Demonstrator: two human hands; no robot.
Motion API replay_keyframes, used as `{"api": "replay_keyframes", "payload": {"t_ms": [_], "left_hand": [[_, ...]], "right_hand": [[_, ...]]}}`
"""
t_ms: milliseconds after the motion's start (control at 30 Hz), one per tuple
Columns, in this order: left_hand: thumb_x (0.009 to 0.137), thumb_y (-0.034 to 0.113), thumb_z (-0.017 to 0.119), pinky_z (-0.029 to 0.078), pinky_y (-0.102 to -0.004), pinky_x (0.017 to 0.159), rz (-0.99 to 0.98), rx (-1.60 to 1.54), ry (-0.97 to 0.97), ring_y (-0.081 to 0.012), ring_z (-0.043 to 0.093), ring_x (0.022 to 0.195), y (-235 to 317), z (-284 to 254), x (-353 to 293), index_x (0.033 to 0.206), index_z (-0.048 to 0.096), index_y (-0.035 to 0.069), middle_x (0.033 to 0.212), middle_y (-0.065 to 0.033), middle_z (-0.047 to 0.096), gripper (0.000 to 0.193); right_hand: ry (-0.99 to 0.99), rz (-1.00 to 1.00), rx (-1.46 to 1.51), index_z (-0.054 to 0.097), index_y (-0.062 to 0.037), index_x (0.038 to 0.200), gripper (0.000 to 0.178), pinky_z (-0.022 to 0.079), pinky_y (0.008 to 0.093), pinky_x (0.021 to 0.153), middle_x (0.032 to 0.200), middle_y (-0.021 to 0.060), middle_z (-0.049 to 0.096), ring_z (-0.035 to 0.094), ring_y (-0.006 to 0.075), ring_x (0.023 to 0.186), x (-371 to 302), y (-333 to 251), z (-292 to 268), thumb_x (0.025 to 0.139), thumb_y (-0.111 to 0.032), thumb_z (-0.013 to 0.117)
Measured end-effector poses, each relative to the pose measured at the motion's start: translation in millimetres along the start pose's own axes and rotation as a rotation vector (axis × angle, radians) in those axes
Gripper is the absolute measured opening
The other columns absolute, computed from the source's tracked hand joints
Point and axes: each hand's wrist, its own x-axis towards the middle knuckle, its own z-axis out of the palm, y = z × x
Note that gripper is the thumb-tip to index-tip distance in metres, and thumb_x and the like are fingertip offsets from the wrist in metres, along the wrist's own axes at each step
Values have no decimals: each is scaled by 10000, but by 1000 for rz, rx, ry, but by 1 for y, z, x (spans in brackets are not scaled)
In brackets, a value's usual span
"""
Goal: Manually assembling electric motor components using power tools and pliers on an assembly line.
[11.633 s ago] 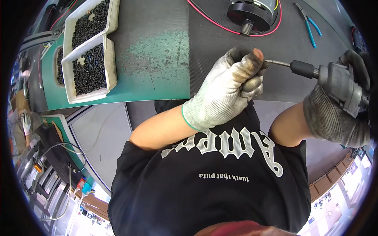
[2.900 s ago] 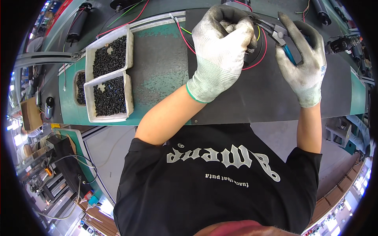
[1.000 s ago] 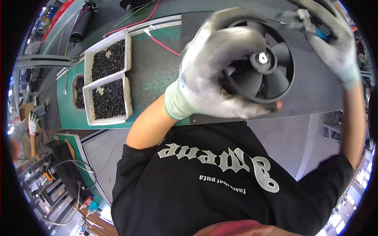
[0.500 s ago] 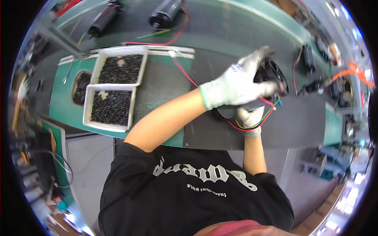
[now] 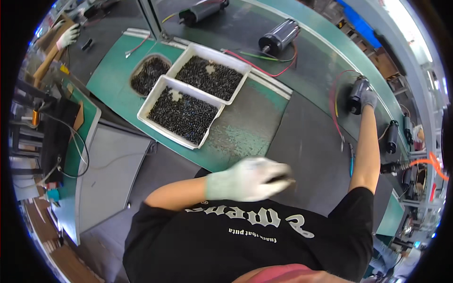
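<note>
My right hand [image 5: 369, 98], in a grey-white glove, is closed round a black cylindrical motor [image 5: 356, 95] on the belt at the right. Loose red and yellow leads [image 5: 335, 106] hang beside that motor. My left hand [image 5: 255, 179], in a white glove with a green-tinted cuff, is over the near edge of the bench, close to my shirt. Its fingers are bent and smeared by motion, with a dark gap between thumb and fingers, so I cannot make out whether it holds anything.
Two white trays [image 5: 206, 135] of small black parts stand left, beside a recess [image 5: 150, 75] with more. Another motor [image 5: 279, 37] lies on the belt ahead. A blue-handled tool [image 5: 351, 159] and orange air hose [image 5: 430, 160] are at right. Another person's gloved hand [image 5: 69, 37] shows far left.
My hands have separated: the right went out to the far right with the motor, the left drew back toward my body. The view has swung, shifting the trays rightward in it.
</note>
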Motion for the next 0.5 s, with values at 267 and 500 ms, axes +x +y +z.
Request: {"api": "replay_keyframes", "payload": {"t_ms": [267,500], "left_hand": [[811,78,605,520,-359,603,-198,128,371,-289,665,651,-62,10,-63,862,672,-4,741,-139,673,118],[767,60,658,489,-394,555,-77,274,411,-314,618,585,-64,21,-58,894,665,5,687,-129,638,138]], "right_hand": [[-218,-642,984,577,-18,1262,549,482,318,841,1094,97,658,626,216,897,-124,-313,-67,934,-452,498],[-384,-304,1371,658,-52,990,394,420,311,583,697,39,580,512,164,589,-97,-386,-25,907,-416,531]]}}
